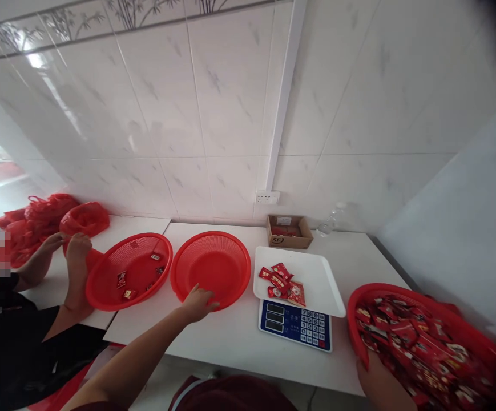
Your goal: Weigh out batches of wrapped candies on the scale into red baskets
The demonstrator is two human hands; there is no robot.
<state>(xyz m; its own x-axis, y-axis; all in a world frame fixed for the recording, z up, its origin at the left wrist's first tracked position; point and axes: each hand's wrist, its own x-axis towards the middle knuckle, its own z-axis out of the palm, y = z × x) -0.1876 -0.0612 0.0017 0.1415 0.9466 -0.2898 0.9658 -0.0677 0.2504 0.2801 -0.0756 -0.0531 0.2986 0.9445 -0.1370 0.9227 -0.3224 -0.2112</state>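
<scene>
My left hand (198,304) is at the near rim of a red plastic basket (210,242) with nothing inside it. Its fingers are apart, and I cannot tell whether they touch the rim. At the lower right, my right hand (380,374) grips the near left rim of another red basket (395,290), full of small red packets (423,342). Some of its fingers are hidden. Between the two baskets stands a digital scale (294,325) with a white tray (316,274), and several red packets (279,279) lie on the tray.
A third red basket (115,251) with several packets sits at left, beside a co-worker's hands (79,248) and a red plastic bag (85,218). More red bags (46,220) are piled behind. A small cardboard box (290,240) and a clear bottle (331,222) stand along the wall.
</scene>
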